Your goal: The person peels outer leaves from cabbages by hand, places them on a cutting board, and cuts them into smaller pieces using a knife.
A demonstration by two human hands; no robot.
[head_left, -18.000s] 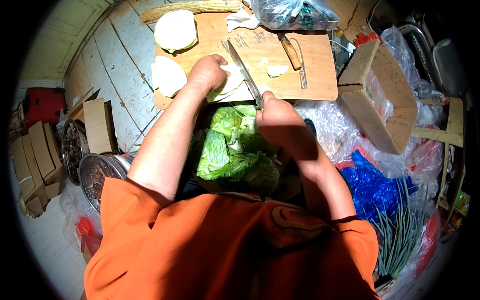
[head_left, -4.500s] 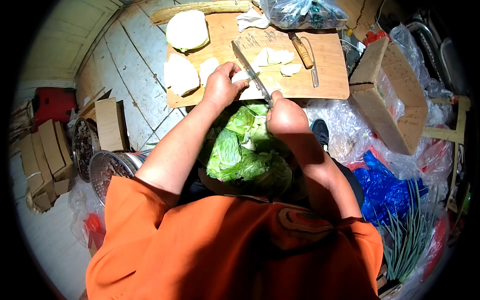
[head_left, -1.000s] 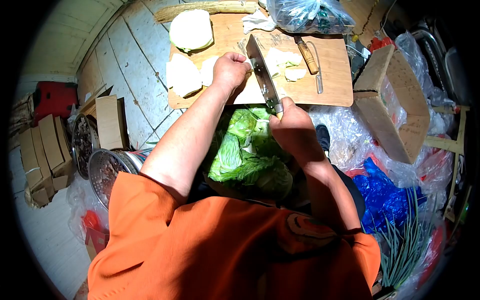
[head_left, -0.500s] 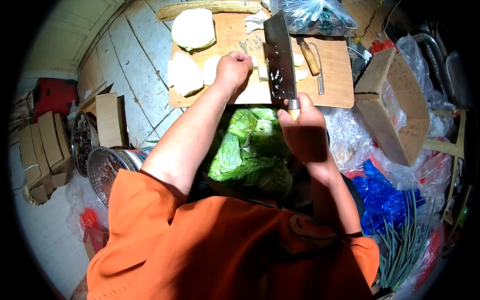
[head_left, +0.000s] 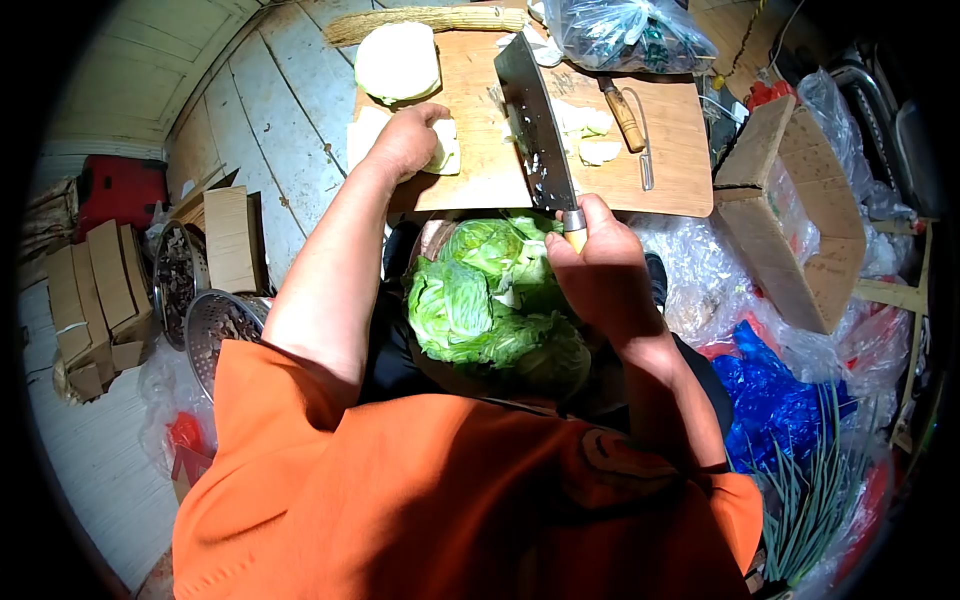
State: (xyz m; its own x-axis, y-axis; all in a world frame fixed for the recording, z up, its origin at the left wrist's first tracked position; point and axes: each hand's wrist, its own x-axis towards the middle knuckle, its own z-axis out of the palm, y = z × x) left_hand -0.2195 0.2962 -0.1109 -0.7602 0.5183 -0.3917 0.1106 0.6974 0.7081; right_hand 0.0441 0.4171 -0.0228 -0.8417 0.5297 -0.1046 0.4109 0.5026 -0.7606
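Note:
My right hand [head_left: 600, 255] is wrapped round the handle of a cleaver [head_left: 537, 125], whose dark, wide blade stands up over the cutting board [head_left: 480, 80] with white bits stuck to it. My left hand [head_left: 408, 140] lies over a pale cabbage piece [head_left: 446, 150] on the board's left part, fingers bent against it and partly hidden. Another flat pale piece shows just left of that hand. Behind it rests a large cut cabbage [head_left: 397, 62]. Small cabbage slices [head_left: 585, 122] lie right of the blade.
Green cabbage leaves [head_left: 490, 300] fill a container below the board. A wooden-handled knife [head_left: 622, 115] and a peeler-like wire tool [head_left: 645, 150] lie at the board's right. A plastic bag [head_left: 635, 35], a cardboard box [head_left: 790, 200], green onions [head_left: 810, 500] and a colander [head_left: 220, 325] surround me.
My left hand has moved left, from beside the blade to the cabbage piece, which has shifted slightly right. The cleaver has moved a little left, uncovering the slices on its right.

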